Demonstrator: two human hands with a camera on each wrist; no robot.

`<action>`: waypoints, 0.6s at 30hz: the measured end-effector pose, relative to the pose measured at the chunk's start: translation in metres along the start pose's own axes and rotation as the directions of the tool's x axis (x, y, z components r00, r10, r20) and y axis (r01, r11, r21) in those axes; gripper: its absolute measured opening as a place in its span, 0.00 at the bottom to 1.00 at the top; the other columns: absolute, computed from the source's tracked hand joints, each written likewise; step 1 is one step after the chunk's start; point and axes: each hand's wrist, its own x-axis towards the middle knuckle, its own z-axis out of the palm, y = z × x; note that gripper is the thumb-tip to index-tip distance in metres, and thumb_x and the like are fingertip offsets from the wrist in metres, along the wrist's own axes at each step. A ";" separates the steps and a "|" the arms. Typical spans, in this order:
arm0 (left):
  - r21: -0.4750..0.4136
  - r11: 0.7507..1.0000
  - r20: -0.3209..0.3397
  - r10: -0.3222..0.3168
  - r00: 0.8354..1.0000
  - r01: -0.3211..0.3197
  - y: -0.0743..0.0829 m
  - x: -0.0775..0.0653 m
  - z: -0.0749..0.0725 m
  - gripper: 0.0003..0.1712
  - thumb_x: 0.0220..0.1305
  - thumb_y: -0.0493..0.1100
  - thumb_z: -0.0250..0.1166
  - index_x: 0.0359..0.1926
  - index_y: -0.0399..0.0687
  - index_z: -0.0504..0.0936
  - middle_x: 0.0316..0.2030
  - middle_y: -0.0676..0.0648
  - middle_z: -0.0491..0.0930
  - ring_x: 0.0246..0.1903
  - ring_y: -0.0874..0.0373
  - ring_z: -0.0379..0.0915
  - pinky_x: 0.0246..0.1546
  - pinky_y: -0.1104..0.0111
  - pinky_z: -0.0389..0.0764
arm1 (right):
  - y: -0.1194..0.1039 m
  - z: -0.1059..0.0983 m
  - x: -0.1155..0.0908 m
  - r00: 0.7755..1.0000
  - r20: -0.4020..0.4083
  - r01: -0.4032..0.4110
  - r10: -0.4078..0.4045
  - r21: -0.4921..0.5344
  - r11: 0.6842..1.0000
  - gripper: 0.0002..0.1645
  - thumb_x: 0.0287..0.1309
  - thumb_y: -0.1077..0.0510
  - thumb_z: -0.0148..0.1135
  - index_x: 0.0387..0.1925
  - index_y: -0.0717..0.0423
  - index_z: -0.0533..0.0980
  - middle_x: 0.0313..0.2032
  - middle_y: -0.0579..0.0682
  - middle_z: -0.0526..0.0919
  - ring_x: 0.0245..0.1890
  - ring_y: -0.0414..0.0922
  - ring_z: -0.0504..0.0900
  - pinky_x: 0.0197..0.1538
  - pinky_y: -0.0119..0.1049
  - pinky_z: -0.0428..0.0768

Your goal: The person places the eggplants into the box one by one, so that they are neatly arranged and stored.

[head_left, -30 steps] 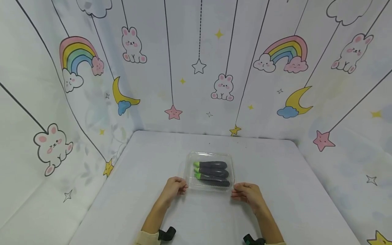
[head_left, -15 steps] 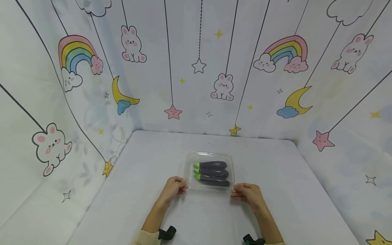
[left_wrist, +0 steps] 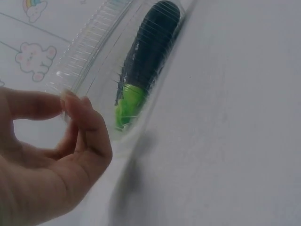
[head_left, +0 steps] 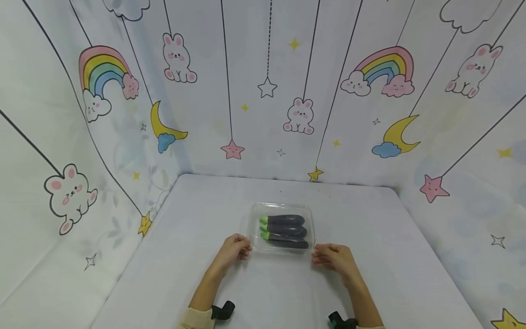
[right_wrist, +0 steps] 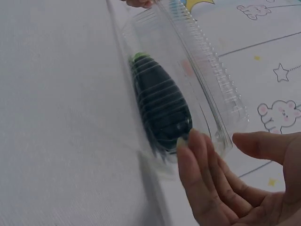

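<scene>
A clear plastic box [head_left: 283, 252] with a ridged rim sits on the white table, its lid down. Inside lie dark purple eggplants [head_left: 286, 220], side by side, with three green stem ends pointing left. My left hand [head_left: 233, 251] pinches the box's near left corner between thumb and index finger, plain in the left wrist view. My right hand [right_wrist: 240, 179] is at the near right corner. Its thumb stands apart from the fingers beside the rim, and the fingertips are at the box's side wall; whether they touch it is hard to tell.
The white tabletop [head_left: 205, 210] extends around the box on all sides. Behind and beside it hangs a cloth backdrop [head_left: 263, 123] printed with rabbits, stars, moons and rainbows. Dark wrist cameras [head_left: 223, 310] are strapped to both forearms.
My right hand has shifted very slightly to the right at its corner. The box, the eggplants and my left hand stay practically where they were. The head view has tilted a touch.
</scene>
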 end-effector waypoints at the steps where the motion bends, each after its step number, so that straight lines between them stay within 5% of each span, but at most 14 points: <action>1: 0.026 1.000 -0.009 -0.002 1.000 0.002 0.000 0.000 -0.001 0.13 0.73 0.41 0.61 0.47 0.32 0.76 0.35 0.41 0.82 0.30 0.56 0.76 0.33 0.66 0.79 | -0.002 0.000 0.000 1.000 -0.011 0.009 -0.009 -0.025 1.000 0.27 0.70 0.52 0.68 0.54 0.75 0.80 0.41 0.64 0.89 0.40 0.57 0.91 0.45 0.45 0.88; 8: 0.212 0.977 -0.090 0.032 0.995 -0.012 0.007 0.000 -0.007 0.19 0.76 0.50 0.61 0.49 0.35 0.76 0.41 0.41 0.80 0.35 0.51 0.77 0.36 0.60 0.77 | -0.013 -0.003 0.003 0.986 -0.076 0.125 -0.151 -0.271 0.954 0.27 0.69 0.46 0.69 0.49 0.69 0.83 0.40 0.60 0.89 0.40 0.55 0.91 0.43 0.40 0.88; 14: 0.273 0.959 -0.120 0.108 0.987 -0.072 0.021 0.005 -0.013 0.24 0.78 0.53 0.57 0.57 0.34 0.75 0.48 0.35 0.79 0.41 0.46 0.78 0.38 0.59 0.79 | -0.019 -0.010 0.010 0.935 -0.127 0.213 -0.331 -0.547 0.809 0.23 0.70 0.41 0.67 0.46 0.57 0.87 0.36 0.51 0.91 0.40 0.52 0.90 0.43 0.44 0.87; 18: 0.317 0.941 -0.123 0.167 0.978 -0.121 0.026 0.010 -0.017 0.27 0.80 0.54 0.54 0.61 0.34 0.74 0.51 0.36 0.77 0.46 0.45 0.78 0.40 0.61 0.81 | -0.023 -0.014 0.015 0.887 -0.131 0.267 -0.443 -0.637 0.723 0.21 0.69 0.40 0.67 0.45 0.54 0.87 0.39 0.51 0.91 0.43 0.53 0.89 0.48 0.54 0.85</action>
